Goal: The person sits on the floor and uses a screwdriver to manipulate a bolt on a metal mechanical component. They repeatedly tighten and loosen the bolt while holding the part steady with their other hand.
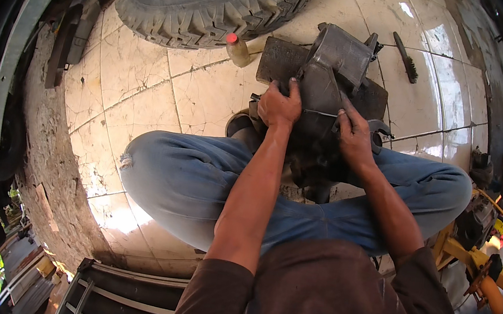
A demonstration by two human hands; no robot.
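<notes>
Nearest, the person sits cross-legged on the tiled floor (141, 88) in blue jeans (187, 180), both forearms reaching forward over the knees. The left hand (280, 106) is clamped on the left flank of a grey metal engine casing (329, 73), fingers curled round the edge and thumb laid up over the top. The right hand (353, 134) presses against the casing's right side, fingers closed; a thin rod or tool (321, 113) seems to run between the two hands, but which hand pinches it is too small to tell.

The casing stands tilted, its near end between the knees and its far end over a dark flat slab (281, 61) on the floor. It looks heavy and greasy, so I judge a slip the main hazard: if either grip gives, it could tip onto the legs or trap fingers against the slab. Its sharp-looking lugs sit close to the right wrist.

Just left of the slab stands a small bottle with a red cap (238, 49), near enough to be knocked over by a shifting casing. A brush (406, 58) lies farther right, well apart.

Farthest, a knobbly tyre (212, 10) is cut off by the top edge. The casing's underside and the feet are hidden; the yellow equipment (476, 257) at the right rim is distorted and hard to make out.
</notes>
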